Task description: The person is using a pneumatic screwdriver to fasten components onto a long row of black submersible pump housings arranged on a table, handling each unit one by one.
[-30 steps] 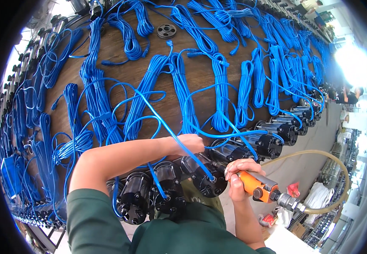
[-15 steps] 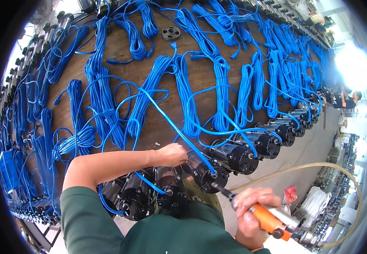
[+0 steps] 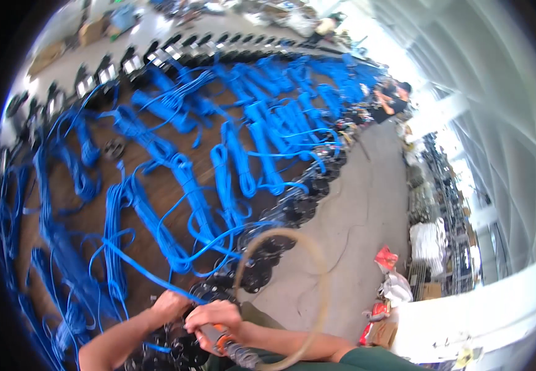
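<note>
In my right hand [image 3: 213,316] is an orange air screwdriver [image 3: 223,339], mostly covered by the fingers wrapped round it. A translucent yellowish hose [image 3: 324,272] loops up from its rear end. My left hand [image 3: 170,305] lies just to the left, fingers curled, against the near cylinder unit; what they grip, if anything, is hidden. The black-ended cylinder [image 3: 205,290] sits beside both hands, at the table edge. A blue cable [image 3: 150,272] runs down to it from the table. Blur and the right hand hide the tool's tip.
Tied blue cable bundles [image 3: 156,229] cover the brown table [image 3: 135,139]. More black cylinder units [image 3: 261,260] line its right edge, and others [image 3: 107,69] the far edge. A metal disc [image 3: 114,148] lies among the cables. Another person [image 3: 392,99] is at the far end. Red-and-white bags [image 3: 386,257] lie on the floor.
The view has swung to the right and blurred. My right hand has brought the screwdriver up beside my left hand at the cylinder; before, they were apart.
</note>
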`<state>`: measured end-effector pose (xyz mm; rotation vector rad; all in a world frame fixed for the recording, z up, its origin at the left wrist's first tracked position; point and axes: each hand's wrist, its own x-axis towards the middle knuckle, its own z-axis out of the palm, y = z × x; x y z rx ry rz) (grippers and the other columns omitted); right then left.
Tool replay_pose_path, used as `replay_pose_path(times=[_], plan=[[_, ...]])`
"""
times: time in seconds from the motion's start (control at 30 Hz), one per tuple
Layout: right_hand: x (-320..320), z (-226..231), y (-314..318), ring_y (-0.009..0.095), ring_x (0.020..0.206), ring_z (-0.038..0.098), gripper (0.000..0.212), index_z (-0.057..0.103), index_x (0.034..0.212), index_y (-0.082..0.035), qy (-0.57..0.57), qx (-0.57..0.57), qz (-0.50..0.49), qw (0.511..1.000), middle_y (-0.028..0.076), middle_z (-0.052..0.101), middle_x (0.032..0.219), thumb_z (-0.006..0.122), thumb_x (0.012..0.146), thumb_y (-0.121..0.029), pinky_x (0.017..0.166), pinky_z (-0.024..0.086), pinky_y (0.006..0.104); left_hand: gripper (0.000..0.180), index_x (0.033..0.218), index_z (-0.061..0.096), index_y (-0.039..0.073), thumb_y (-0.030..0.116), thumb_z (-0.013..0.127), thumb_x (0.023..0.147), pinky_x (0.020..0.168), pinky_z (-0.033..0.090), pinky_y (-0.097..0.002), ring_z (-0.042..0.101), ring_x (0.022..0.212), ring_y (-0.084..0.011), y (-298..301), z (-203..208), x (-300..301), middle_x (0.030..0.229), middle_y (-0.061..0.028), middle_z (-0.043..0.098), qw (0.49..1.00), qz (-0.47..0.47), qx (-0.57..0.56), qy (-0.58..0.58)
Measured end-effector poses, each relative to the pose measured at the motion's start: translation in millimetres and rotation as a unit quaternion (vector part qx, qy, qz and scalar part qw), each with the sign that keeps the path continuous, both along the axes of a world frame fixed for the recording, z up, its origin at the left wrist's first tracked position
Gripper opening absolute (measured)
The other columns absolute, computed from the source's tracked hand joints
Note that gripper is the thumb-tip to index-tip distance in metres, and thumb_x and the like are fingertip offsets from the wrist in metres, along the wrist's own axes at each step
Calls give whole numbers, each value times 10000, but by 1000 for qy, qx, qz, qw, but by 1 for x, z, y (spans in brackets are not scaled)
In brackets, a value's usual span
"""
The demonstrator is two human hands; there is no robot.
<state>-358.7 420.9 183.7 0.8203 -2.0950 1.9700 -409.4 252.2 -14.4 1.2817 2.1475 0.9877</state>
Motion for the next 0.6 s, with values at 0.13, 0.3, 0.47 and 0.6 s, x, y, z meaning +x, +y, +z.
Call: replay_pose_path(times=[0.13,0.3,0.47,0.6], plan=[[-4,-6,12,247,736,706,313,655,1047,-3,-15,-9,34,999,125,711,925,765,762,-69,659,569,331,155,921,748,180,144,648,809,693,551,-456,699,808,-346,-1,-13,-14,878,-124,730,993,-93,-76,13],[-11,-10,2,247,740,691,439,649,1066,-24,41,-37,84,995,93,671,918,768,662,-147,661,552,342,104,825,742,142,209,679,776,685,537,-450,693,795,-342,-45,86,-57,798,-118,709,964,-65,-257,19],[-24,29,40,184,706,678,489,623,1193,3,52,-150,169,973,107,674,884,745,735,-121,668,562,309,129,765,716,76,199,707,804,626,507,-438,648,678,-322,-51,240,-13,731,-167,656,897,293,-307,119],[-19,92,125,189,683,641,347,573,1165,-3,-10,-213,173,962,129,645,841,662,830,15,583,527,292,219,787,604,-9,102,647,971,531,370,-269,460,574,-83,49,245,114,646,-5,531,590,763,222,145]])
